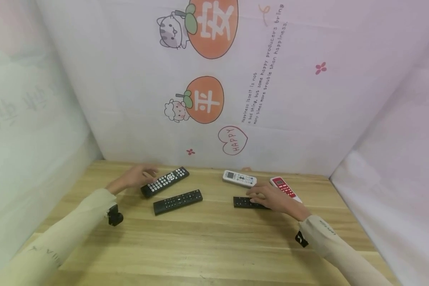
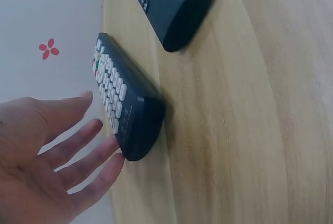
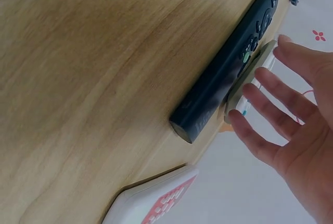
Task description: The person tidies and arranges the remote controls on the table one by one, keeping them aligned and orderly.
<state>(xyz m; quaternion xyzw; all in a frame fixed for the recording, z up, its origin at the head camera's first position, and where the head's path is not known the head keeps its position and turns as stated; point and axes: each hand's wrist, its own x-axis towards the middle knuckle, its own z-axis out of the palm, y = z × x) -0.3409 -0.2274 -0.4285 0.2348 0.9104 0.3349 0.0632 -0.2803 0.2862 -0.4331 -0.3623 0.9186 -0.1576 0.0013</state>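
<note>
Looks like a double reach over the wooden worktop! Left hand, fingers relaxed and empty, right at the white-buttoned black remote control, contact unclear; right hand, fingers spread and empty, above the smaller black remote control, the white air-conditioner remote just beyond those fingers. Gripping either black one calls for curling fingers round its sides. No containers in view.

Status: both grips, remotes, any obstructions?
Left grip empty at white-buttoned remote. Right grip empty over rightmost black remote. Both remotes on table, contact unclear. Nothing visibly blocking.
</note>
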